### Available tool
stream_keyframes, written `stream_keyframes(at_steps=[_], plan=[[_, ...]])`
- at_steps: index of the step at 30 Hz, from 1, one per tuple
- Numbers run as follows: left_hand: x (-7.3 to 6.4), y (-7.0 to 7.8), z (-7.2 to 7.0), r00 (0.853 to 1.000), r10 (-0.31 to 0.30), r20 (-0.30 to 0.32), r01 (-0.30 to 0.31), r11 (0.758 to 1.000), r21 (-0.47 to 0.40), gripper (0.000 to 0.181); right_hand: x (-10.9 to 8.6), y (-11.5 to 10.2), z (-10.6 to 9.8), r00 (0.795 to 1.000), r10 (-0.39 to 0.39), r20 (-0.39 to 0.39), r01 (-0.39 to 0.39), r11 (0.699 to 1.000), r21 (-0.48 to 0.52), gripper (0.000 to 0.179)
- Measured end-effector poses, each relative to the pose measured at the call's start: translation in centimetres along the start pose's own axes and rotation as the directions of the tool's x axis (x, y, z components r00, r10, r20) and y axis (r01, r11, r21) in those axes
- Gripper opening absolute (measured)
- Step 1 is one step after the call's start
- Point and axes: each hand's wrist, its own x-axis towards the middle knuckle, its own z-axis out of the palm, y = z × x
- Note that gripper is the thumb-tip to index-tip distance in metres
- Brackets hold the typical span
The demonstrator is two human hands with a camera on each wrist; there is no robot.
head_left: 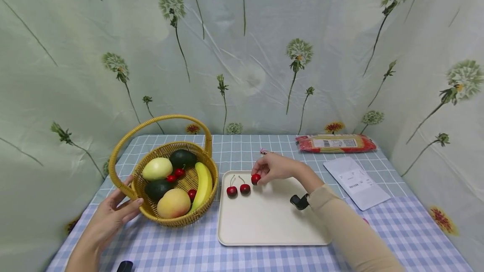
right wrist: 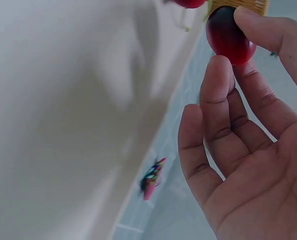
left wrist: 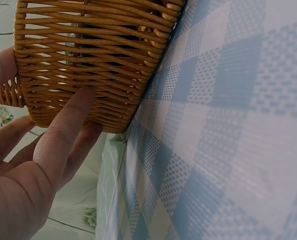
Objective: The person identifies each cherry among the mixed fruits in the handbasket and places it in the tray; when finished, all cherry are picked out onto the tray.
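My right hand (head_left: pixel 274 168) pinches a dark red cherry (right wrist: pixel 230 35) between thumb and fingertips, close over the back part of the cream tray (head_left: pixel 272 226). To its left, two cherries with stems, a left one (head_left: pixel 232 191) and a right one (head_left: pixel 245 189), lie on the tray. My left hand (head_left: pixel 115 211) touches the left side of the yellow wicker basket (head_left: pixel 181 221), its fingers fairly straight against the woven wall (left wrist: pixel 98 55). Inside the basket are a banana (head_left: pixel 203 184), a peach (head_left: pixel 174 203), two dark green avocados, a pale yellow-green fruit (head_left: pixel 157 169) and a few red cherries.
A red and clear packet (head_left: pixel 335 143) lies at the table's back right, with a white labelled pouch (head_left: pixel 355 181) in front of it. The basket's tall handle (head_left: pixel 166 117) arches above the fruit. A small colourful item (right wrist: pixel 152 177) lies behind the tray.
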Motion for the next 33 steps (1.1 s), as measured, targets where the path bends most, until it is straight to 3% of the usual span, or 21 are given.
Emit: stream_keyframes(at_steps=[12, 19, 25, 29, 33], plan=[[0.1, 0.0, 0.0, 1.000, 0.010, 0.009, -0.010, 1.000, 0.013, 0.095, 0.0, 1.5, 1.2, 0.999, 0.035, 0.028, -0.036, 0.999, 0.039, 0.020], [0.0, 0.0, 0.0, 1.000, 0.026, 0.007, -0.026, 0.999, 0.019, 0.094, -0.1, 1.2, 1.4, 0.998, 0.033, 0.046, -0.030, 0.998, -0.063, 0.016], [0.1, 0.1, 0.0, 1.000, 0.023, 0.016, -0.023, 1.000, 0.021, 0.094, -0.8, 0.9, 1.1, 0.996, 0.058, 0.066, -0.058, 0.998, -0.012, 0.019], [0.0, 0.2, 0.1, 1.000, -0.005, 0.013, 0.004, 1.000, 0.024, 0.096, -1.3, 0.8, 1.2, 0.996, 0.043, 0.084, -0.045, 0.999, 0.017, 0.023], [0.1, 0.2, 0.0, 1.000, -0.022, 0.007, 0.022, 0.999, 0.028, 0.096, -1.3, 0.2, 1.7, 0.998, 0.001, 0.062, 0.001, 1.000, -0.021, 0.022]])
